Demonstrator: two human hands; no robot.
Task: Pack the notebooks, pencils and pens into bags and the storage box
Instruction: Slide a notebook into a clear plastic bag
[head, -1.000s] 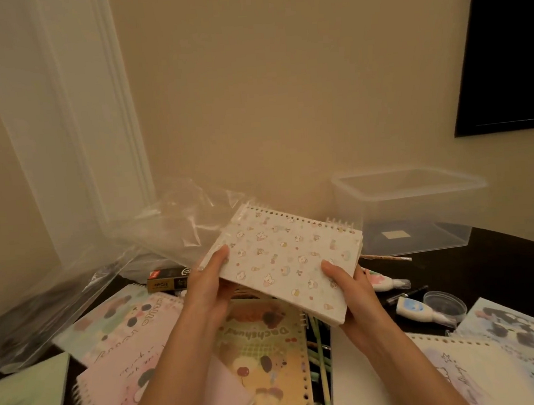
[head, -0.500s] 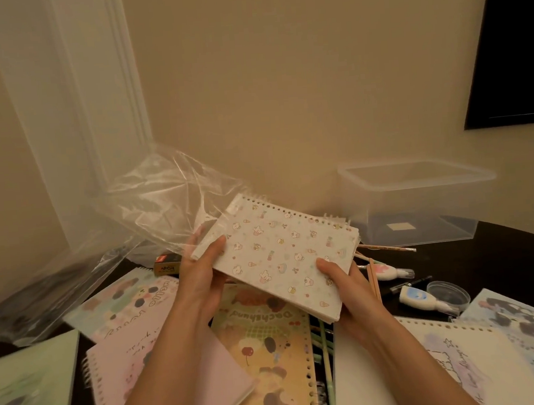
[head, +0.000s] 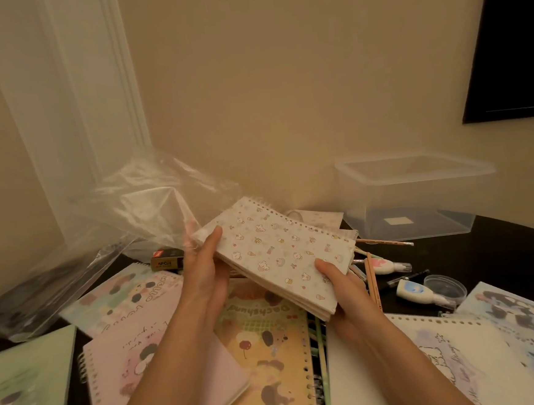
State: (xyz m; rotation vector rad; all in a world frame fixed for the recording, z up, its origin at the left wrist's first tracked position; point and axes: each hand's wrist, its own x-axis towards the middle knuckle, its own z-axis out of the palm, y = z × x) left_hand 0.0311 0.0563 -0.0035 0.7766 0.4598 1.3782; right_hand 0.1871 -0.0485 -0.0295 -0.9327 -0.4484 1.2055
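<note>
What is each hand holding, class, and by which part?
Both hold the small notebook: left hand at its left corner, right hand at its near right corner.

The notebook (head: 279, 252) turns in the grip. The corner under the left hand (head: 205, 271) lifts and swings away from the person, so the patterned cover looks narrower than a second ago. The stacked page edges now show along the side nearest the right hand (head: 342, 289). The left hand rises with that corner, its thumb lying along the cover's edge. The plastic bag (head: 160, 204), which lay low beyond the left hand's side of the grip, now billows up higher. Its crumpled film meets the lifted corner just past the left thumb.
</note>
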